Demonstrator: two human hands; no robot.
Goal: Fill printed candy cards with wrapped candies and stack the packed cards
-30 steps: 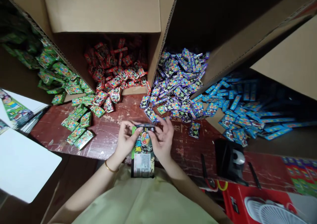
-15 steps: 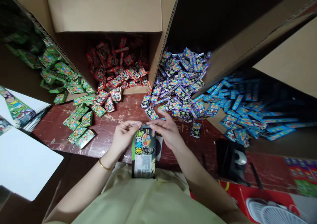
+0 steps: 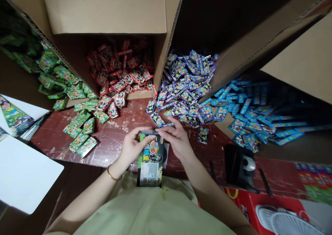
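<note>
"White card [image 3: 28, 174] far L?"

"Yep, at 9 o'clock from the bag [image 3: 153, 159], w/ prints [image 3: 17, 115] stacked just beyond, betw. 9 & 10."

"Green packs [image 3: 62, 74]?"

"Heap in a carton at 10. Abt a handful more lie on the table [image 3: 135, 115], in front of that carton, some flat, some tilted, touching each other."

"Next?"

"Red packs [image 3: 121, 79] at 11, mostly inside their carton; a few spill out over its front edge, mixed w/ green ones."

"And the L hand [image 3: 133, 145]?"

"At 10, right by the bag: thumb on its front, fingers at the top edge, so it's pinching. Gold bangle [image 3: 113, 174] on that wrist."

"Bag itself?"

"Btwn both hands, mouth end up at 12, lower end right in front of the shirt [image 3: 153, 210]. Dark w/ green down its L side, big lettering, pale label near the bottom. Can't tell what's inside."

"R hand [image 3: 178, 143]?"

"At 2, thumb & forefinger tips close tog. on the bag's top edge, other fingers raised."

"Rest?"

"Purple packs [image 3: 189, 86] at 1, piled out onto the table; blue packs [image 3: 249, 119] at 2; black holder [image 3: 238, 165] at 3; red tub [image 3: 250, 205] betw. 3 & 4."
</note>
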